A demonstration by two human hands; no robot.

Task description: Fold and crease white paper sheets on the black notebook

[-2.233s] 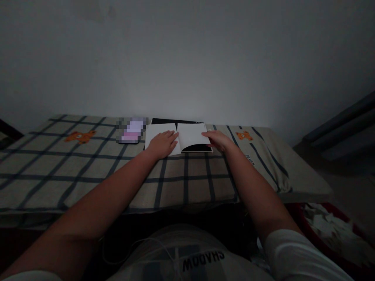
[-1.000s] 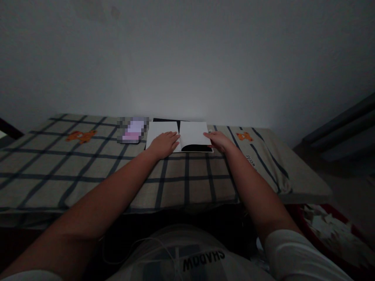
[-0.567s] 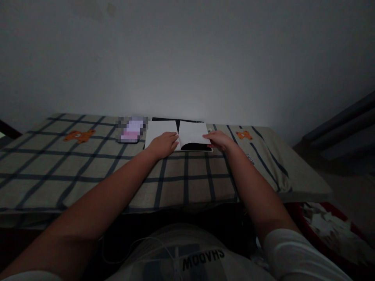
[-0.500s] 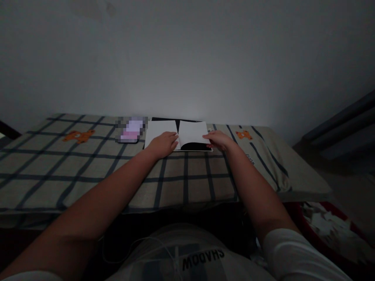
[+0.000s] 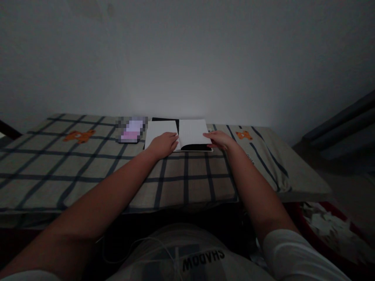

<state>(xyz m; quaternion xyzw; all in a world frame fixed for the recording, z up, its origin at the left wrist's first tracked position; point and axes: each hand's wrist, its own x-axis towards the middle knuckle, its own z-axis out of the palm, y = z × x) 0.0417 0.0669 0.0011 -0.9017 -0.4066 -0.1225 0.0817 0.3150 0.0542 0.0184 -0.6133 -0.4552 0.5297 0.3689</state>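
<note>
A white sheet of paper [image 5: 162, 130], parted into a left and a right half by a crease or gap, lies on a flat black thing with a pale edge [image 5: 193, 148]. Whether these are pages of one booklet I cannot tell. My left hand [image 5: 165, 145] rests on the left half, fingers stretched flat toward the middle line. At the right edge, my right hand [image 5: 219, 139] pinches the right half [image 5: 192, 130] between thumb and fingers. That half is slightly raised, and black shows beneath its near edge.
A phone [image 5: 131, 130] with a lit, blurred-out screen lies left of the paper. The checked cloth [image 5: 172, 183] with orange animal prints covers the surface, which meets a grey wall [image 5: 187, 58] behind. Low on the right stands a red bin [image 5: 325, 207] with crumpled white paper.
The far edge of the right half has shifted slightly up and away, covering more of the black at the back. Both hands have stayed almost in place.
</note>
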